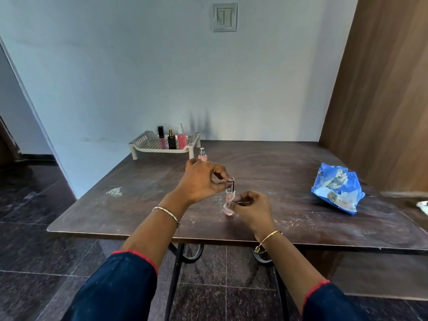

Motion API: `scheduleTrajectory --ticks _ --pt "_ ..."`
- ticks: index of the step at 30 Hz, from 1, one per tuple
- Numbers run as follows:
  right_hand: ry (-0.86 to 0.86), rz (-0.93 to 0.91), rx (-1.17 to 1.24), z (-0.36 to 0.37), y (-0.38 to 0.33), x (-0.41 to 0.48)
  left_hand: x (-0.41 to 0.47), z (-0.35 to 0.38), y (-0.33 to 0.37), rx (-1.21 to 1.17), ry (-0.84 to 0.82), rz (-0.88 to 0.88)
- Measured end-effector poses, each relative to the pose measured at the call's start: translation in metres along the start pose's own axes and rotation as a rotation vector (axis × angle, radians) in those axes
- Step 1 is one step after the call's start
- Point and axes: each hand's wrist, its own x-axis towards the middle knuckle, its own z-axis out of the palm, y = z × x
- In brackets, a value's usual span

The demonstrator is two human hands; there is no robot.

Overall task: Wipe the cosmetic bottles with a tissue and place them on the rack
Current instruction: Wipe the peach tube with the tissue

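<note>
Cosmetic bottle (230,188), slim, pink and black-capped, stands upright just over the worktop (278,170). The left hand (199,181) pinches its cap, and the right hand (252,208) has its fingers clamped on a tissue (228,206) wrapped round the lower end. Beyond the left fingers stand a spray bottle (202,155) and, farther off, the rack (148,144).

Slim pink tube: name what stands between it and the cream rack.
A small pink spray bottle stands by the front right leg of the cream plastic rack, roughly on the path from the slim pink tube; nothing else visible does.
</note>
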Motion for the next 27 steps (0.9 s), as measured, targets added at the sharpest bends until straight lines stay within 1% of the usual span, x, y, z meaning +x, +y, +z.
scheduleTrajectory --ticks 2,5,11,16,19,23,27 --pt "0.026 -0.040 0.102 -0.001 -0.013 0.000 0.001 -0.002 0.002 0.002 -0.005 0.008" --pt "0.072 -0.134 0.182 -0.003 -0.028 0.006 0.003 -0.003 0.002 -0.025 -0.024 0.019" --pt "-0.014 -0.168 0.253 -0.001 -0.027 0.011 0.001 -0.003 -0.003 -0.153 -0.041 0.021" --pt "-0.078 -0.104 0.205 -0.001 -0.013 0.011 0.000 -0.008 -0.009 -0.213 -0.092 -0.017" --pt "-0.073 -0.064 0.154 -0.001 -0.004 0.008 -0.001 -0.009 -0.010 -0.216 -0.095 -0.022" --pt "-0.079 -0.108 0.109 -0.003 -0.008 0.012 0.000 -0.007 -0.007 -0.241 -0.104 -0.013" --pt "-0.020 -0.152 0.131 -0.004 -0.008 0.009 0.003 0.000 -0.004 -0.255 -0.113 0.009"
